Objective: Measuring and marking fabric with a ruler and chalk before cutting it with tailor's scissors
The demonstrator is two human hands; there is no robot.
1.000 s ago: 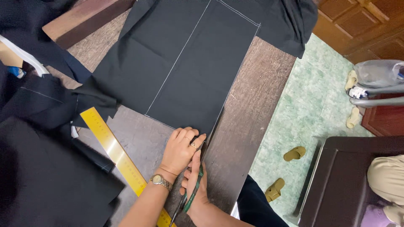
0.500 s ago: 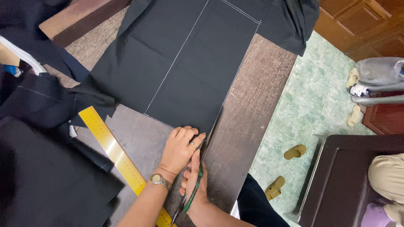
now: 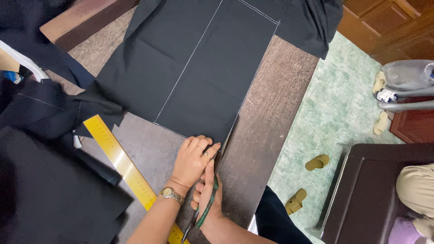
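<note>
A large piece of black fabric (image 3: 203,68) marked with white chalk lines lies flat on a dark wooden table (image 3: 271,113). My left hand (image 3: 193,159), with a gold watch on its wrist, presses flat on the fabric's near corner. My right hand (image 3: 208,199) grips green-handled scissors (image 3: 205,210). Their blades (image 3: 224,143) run along the fabric's right chalk line, just beside my left fingers.
A yellow ruler (image 3: 122,165) lies diagonally left of my hands. More black cloth (image 3: 40,180) is piled at the left. Right of the table are a green floor with sandals (image 3: 316,161), a dark bench (image 3: 375,194) and another person's knee (image 3: 416,187).
Both hands and the scissors have crept slightly forward along the chalk line. The fabric and the ruler have stayed put.
</note>
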